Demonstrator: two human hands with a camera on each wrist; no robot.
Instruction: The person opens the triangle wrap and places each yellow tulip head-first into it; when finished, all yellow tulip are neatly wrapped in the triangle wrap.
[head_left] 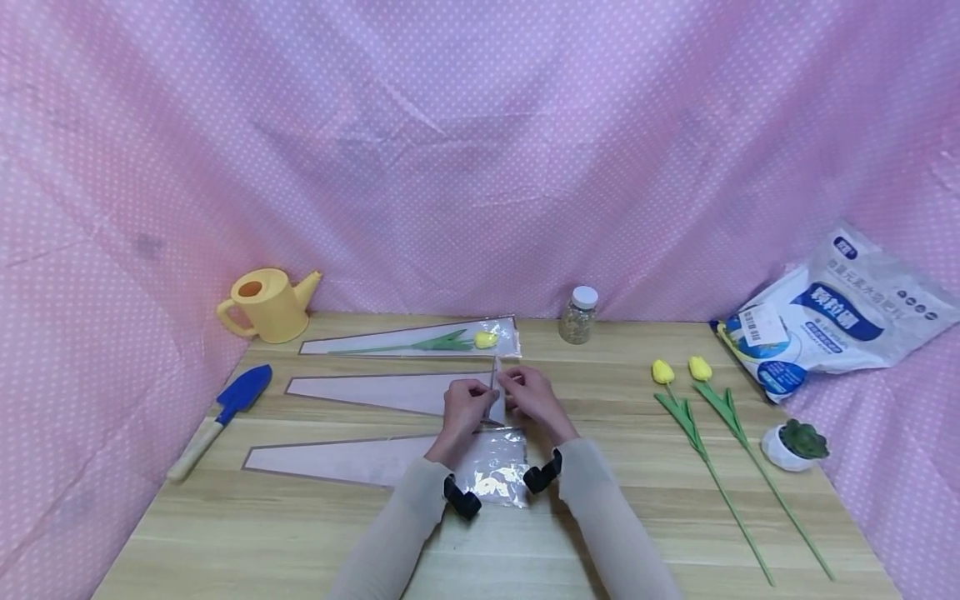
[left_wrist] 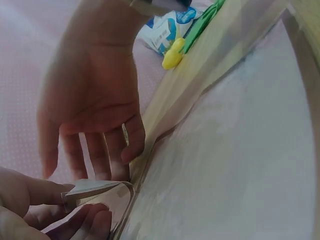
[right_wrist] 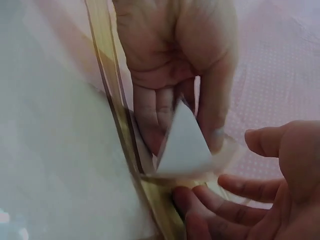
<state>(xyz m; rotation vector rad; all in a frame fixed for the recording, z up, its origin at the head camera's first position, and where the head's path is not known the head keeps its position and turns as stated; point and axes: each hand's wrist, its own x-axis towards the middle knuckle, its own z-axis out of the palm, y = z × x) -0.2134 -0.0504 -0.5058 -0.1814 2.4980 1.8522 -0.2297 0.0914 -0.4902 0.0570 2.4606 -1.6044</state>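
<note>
On the pale wood-grain tabletop [head_left: 240,542], a long tapering wrap of white sheeting with a brown border [head_left: 375,392] lies crosswise left of centre, its narrow end toward the left edge. The left hand [head_left: 467,408] pinches a folded-up flap [right_wrist: 185,145] at the wide end between thumb and fingers; the right hand [head_left: 534,400] is beside it, fingers loosely extended and thumb apart, gripping nothing, though whether its fingertips touch the flap I cannot tell. A matching clear-ended wrap [head_left: 322,462] lies nearer the front edge, partly beneath the left forearm. Toward the back edge, a third wrap [head_left: 397,340] carries a yellow artificial tulip with green leaves [head_left: 486,339]. Two more yellow tulips on long green stems [head_left: 690,429] lie toward the right edge. A yellow watering can [head_left: 273,308] stands at the back left corner.
</note>
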